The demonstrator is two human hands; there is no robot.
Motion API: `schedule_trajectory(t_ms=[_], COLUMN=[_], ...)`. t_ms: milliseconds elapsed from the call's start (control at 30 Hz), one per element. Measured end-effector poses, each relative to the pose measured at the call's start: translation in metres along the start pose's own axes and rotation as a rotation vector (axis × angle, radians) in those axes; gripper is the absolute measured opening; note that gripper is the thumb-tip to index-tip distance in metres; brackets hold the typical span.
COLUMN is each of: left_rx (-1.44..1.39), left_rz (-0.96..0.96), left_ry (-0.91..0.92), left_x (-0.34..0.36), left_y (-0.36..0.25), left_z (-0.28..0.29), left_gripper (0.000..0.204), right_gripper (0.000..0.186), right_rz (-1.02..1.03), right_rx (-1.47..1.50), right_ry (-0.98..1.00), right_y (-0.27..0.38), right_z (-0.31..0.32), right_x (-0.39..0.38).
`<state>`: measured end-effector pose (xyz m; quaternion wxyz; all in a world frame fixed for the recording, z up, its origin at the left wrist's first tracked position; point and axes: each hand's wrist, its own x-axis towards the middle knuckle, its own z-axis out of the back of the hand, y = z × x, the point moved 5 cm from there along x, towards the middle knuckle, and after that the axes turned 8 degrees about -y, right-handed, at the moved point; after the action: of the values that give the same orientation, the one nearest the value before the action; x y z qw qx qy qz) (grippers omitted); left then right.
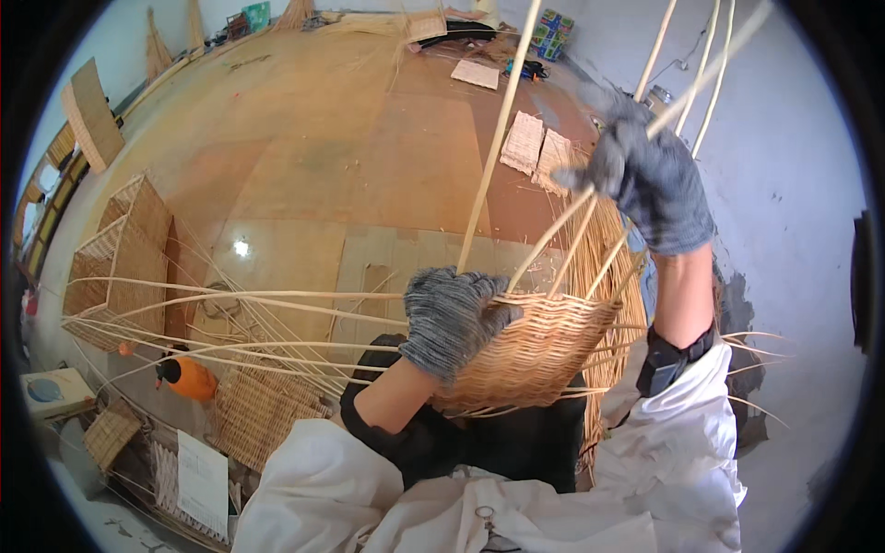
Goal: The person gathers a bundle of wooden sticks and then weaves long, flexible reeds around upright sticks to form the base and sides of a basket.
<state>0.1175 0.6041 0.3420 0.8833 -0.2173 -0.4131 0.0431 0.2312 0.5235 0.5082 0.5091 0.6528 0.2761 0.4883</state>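
Wicker basket (539,355), half-woven, sits centre frame on lap. Left hand (452,318), grey glove, closed over basket rim. Right hand (645,180), gloved, upper right, fist gripping upright cane stakes (687,83). Orange bottle (189,378) lower left on floor.

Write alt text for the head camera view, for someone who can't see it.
A gloved left hand steadies a half-woven wicker basket on the person's lap, while the gloved right hand grips its upright cane stakes. Woven panels lie on the floor.
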Motion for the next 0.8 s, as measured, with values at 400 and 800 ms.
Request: schedule_trajectory(t_ms=[400,800], left_rx=[0.046,0.29], left_rz=[0.049,-0.049], left_ry=[0.058,0.042], left_x=[0.009,0.007], left_y=[0.007,-0.035], left_z=[-0.007,0.036], left_gripper=[0.029,0.037], right_gripper=[0.019,0.02], right_rz=[0.407,-0.125], right_rx=[-1.261,0.236], right_ry=[-0.108,-1.296], right_y=[-0.005,-0.121], right_z=[-0.031,0.04], right_x=[-0.016,-0.167])
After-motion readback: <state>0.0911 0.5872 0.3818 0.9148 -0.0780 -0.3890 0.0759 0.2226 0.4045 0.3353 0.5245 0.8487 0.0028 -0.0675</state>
